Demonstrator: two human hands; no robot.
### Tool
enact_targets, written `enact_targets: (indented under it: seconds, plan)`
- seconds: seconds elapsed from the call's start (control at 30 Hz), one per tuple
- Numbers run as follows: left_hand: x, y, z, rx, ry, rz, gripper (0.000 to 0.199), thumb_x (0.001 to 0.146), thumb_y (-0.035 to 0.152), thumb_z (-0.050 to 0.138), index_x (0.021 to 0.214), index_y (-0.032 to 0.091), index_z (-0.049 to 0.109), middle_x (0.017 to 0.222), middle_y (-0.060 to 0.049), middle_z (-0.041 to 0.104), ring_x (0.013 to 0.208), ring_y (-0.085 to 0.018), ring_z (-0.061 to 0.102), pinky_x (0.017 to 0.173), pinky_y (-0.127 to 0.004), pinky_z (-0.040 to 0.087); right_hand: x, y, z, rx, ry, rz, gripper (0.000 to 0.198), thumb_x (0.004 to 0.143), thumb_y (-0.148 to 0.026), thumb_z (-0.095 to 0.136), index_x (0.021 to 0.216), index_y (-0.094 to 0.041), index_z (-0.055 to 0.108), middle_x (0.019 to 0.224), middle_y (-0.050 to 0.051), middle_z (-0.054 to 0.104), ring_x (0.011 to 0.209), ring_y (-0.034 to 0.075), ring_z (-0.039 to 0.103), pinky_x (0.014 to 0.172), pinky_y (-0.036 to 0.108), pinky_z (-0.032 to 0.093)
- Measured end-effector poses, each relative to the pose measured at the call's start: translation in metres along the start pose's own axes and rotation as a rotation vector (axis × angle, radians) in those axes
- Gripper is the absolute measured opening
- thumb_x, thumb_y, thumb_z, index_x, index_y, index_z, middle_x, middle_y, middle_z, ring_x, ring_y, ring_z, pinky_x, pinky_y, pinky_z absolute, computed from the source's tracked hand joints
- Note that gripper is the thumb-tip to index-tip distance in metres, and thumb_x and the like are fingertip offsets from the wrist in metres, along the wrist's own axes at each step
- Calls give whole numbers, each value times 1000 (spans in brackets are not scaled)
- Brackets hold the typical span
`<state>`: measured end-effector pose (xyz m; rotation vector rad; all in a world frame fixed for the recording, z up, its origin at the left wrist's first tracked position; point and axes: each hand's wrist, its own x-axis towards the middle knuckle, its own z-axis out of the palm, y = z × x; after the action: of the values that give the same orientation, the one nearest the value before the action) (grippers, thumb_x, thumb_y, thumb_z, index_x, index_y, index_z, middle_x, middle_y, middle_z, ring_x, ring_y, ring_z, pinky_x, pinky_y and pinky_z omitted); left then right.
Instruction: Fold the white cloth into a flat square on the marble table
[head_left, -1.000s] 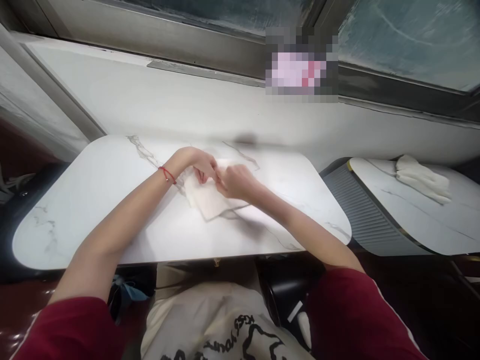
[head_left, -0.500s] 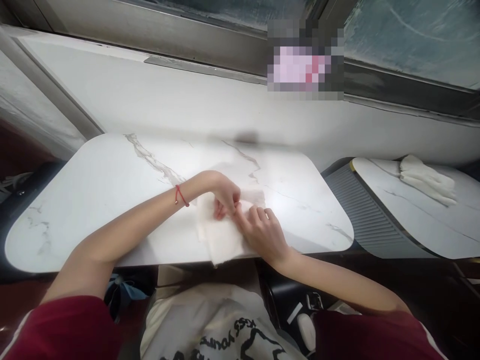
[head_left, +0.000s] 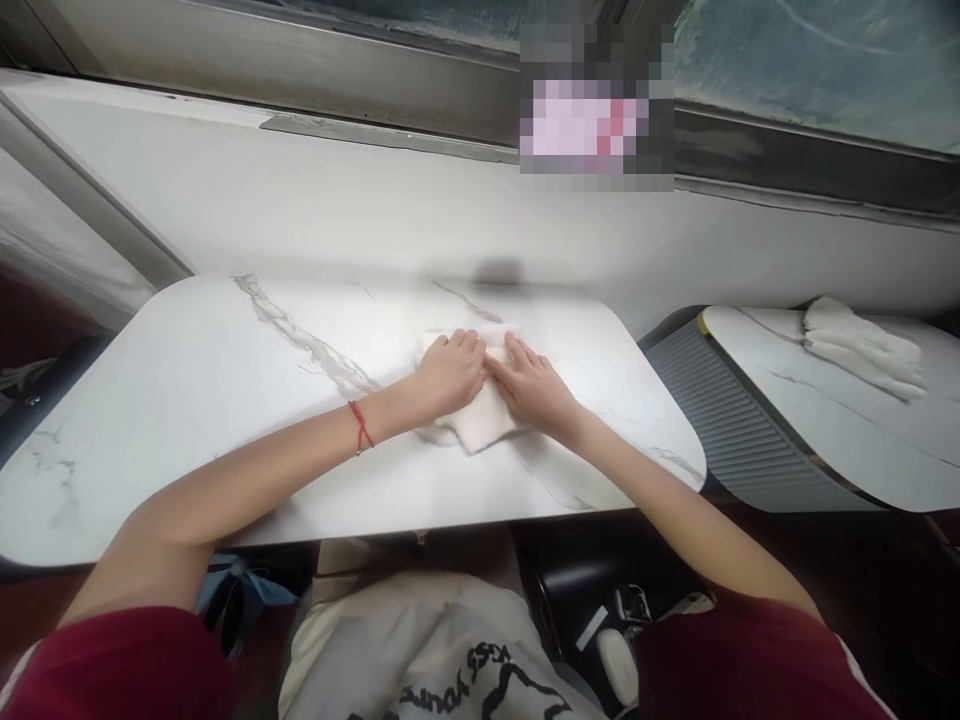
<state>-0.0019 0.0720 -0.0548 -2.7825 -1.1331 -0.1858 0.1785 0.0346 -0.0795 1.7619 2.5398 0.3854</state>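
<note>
A white, folded cloth (head_left: 484, 420) lies on the white marble-patterned table (head_left: 360, 480) in front of me. My left hand (head_left: 454, 370), with a red cord bracelet (head_left: 361, 427) at the wrist, presses on the cloth with its fingers curled around part of it. Beside it, my right hand (head_left: 532, 385) grips the cloth from the right, thumb reaching toward the left hand. The two hands almost meet at the cloth's middle. Part of the cloth is hidden under both palms.
To the right, a second marble-patterned table (head_left: 847, 430) with a ribbed grey side holds a crumpled off-white cloth item (head_left: 862, 345). A white wall (head_left: 337, 210) rises behind my table, below windows. Under the table edge, a white computer mouse (head_left: 618, 665) sits among small items.
Both hands have moved forward, away from my body, with the cloth. My left wrist has straightened and its palm now faces down. The cloth no longer hangs at the front edge.
</note>
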Motion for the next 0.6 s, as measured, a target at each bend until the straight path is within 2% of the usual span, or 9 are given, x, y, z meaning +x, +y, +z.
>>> enact_targets:
  seconds: [0.23,0.43,0.6]
  plan:
    - [20,-10,32,15,145,-37,43,105,20,29,135,4,56,140,-23,60,130,-32,56,101,-42,43,32,19,12,45,19,50,56,107,-30,25,159,-20,41,162,28,36,144,39,44,102,46,43]
    - [40,-22,46,-25,172,-125,50,104,24,30,144,1,50,152,-26,51,145,-36,44,109,-47,39,57,29,16,50,14,37,58,106,-32,23,161,-18,38,162,30,35,142,40,44,101,47,40]
    - [63,-36,52,-55,175,-126,51,103,24,30,145,3,50,151,-25,52,143,-37,45,108,-48,38,77,38,17,57,-11,78,59,104,-29,25,162,-19,35,159,30,36,135,41,45,98,47,38]
